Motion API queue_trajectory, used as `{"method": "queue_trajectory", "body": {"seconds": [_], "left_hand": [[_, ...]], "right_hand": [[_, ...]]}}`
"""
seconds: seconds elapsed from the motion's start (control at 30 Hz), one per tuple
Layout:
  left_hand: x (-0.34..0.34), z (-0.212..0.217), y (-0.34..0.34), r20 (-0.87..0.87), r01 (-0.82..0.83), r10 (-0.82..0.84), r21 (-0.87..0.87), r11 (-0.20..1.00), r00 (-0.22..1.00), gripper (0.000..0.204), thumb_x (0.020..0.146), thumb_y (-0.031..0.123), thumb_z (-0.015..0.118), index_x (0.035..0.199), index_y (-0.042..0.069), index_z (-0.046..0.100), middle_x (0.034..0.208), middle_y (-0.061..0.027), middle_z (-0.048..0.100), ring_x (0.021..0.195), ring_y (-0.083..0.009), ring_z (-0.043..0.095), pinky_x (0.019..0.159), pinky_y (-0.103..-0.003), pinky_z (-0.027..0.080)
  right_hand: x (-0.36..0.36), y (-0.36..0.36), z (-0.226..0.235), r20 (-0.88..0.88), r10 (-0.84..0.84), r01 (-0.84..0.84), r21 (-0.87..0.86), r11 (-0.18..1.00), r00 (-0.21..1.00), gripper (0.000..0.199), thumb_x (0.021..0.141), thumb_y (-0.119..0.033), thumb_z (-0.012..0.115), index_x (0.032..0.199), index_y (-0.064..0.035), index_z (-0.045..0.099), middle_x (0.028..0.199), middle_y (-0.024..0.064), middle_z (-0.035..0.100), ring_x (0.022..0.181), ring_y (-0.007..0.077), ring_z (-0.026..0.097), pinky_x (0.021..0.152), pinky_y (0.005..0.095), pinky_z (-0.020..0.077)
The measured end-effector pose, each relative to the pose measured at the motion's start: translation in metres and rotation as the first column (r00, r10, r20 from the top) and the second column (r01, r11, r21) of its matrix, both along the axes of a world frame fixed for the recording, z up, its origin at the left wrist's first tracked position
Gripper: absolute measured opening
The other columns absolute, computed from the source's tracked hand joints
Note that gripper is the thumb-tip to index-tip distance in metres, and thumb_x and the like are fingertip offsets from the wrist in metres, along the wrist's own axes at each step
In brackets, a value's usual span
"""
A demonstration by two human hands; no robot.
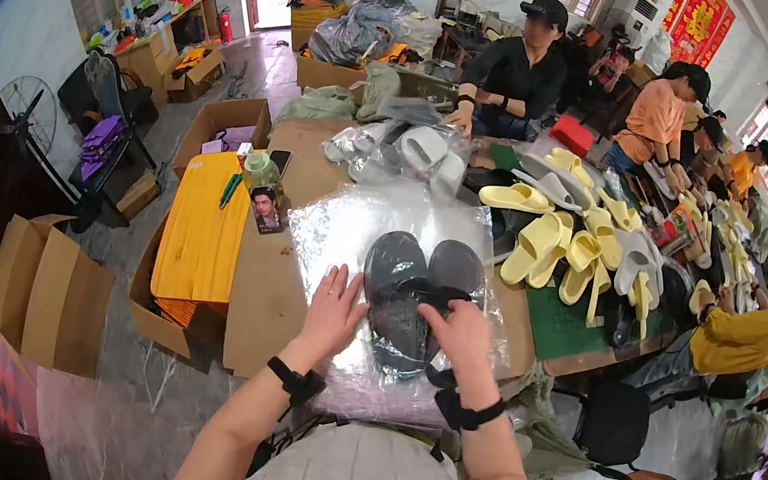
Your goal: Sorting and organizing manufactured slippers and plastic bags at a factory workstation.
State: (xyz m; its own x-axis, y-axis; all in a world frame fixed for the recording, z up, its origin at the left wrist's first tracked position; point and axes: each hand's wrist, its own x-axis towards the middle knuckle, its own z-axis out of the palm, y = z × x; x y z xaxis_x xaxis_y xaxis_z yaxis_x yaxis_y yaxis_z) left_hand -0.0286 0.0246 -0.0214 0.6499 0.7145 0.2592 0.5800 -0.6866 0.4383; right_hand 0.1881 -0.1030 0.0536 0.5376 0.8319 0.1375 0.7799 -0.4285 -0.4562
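Note:
A pair of black slippers point(396, 267) lies on a stack of clear plastic bags point(330, 232) at the table edge in front of me. Shiny film shows around the slippers; whether they are inside a bag I cannot tell. My left hand point(330, 314) rests flat on the plastic, just left of the slippers, fingers stretched and holding nothing. At the right slipper, my right hand point(465, 341) has its fingers curled at the strap, with the fingertips partly hidden. Dark bands circle both my wrists.
Yellow slippers point(533, 249) are heaped at the right on a green mat point(571, 330). Wrapped pale slippers point(423, 149) lie beyond the plastic. At the left are a jar point(260, 168) and a box of yellow-orange sheets point(201, 231). Across the table stands a person point(522, 66); several others work rightward.

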Motion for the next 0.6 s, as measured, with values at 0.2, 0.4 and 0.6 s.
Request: {"method": "queue_trajectory", "body": {"seconds": [0.2, 0.4, 0.6], "left_hand": [[-0.001, -0.002, -0.002, 0.006, 0.02, -0.021, 0.118, 0.993, 1.0, 0.061, 0.099, 0.035, 0.055, 0.147, -0.001, 0.044, 0.149, -0.0314, 0.042, 0.141, -0.0473, 0.035, 0.119, -0.052, 0.026], [0.0, -0.004, 0.0, 0.069, -0.005, -0.001, 0.082, 0.997, 0.998, 0.063, 0.097, 0.034, 0.059, 0.144, -0.005, 0.045, 0.149, -0.0292, 0.044, 0.141, -0.0462, 0.036, 0.117, -0.05, 0.03], [-0.001, 0.008, -0.008, 0.049, -0.034, 0.028, 0.13, 0.991, 0.998, 0.053, 0.092, 0.031, 0.064, 0.132, -0.003, 0.055, 0.137, -0.0249, 0.054, 0.13, -0.0444, 0.044, 0.111, -0.052, 0.035]], "right_hand": [[-0.016, 0.04, -0.052, 0.155, -0.158, 0.128, 0.189, 0.974, 0.975, 0.053, 0.081, -0.055, 0.073, 0.08, -0.0021, 0.065, 0.08, 0.0179, 0.068, 0.076, 0.0371, 0.068, 0.069, 0.0466, 0.0545], [-0.008, 0.04, -0.056, 0.09, -0.139, 0.11, 0.268, 0.957, 0.986, 0.037, 0.081, -0.038, 0.074, 0.073, -0.0053, 0.06, 0.074, 0.0137, 0.063, 0.071, 0.0367, 0.065, 0.064, 0.0478, 0.0508], [0.005, -0.02, -0.044, -0.124, -0.159, 0.185, 0.237, 0.954, 0.98, 0.035, 0.081, -0.034, 0.073, 0.074, -0.0028, 0.058, 0.07, 0.0141, 0.061, 0.068, 0.0366, 0.062, 0.06, 0.0446, 0.0486]]}}
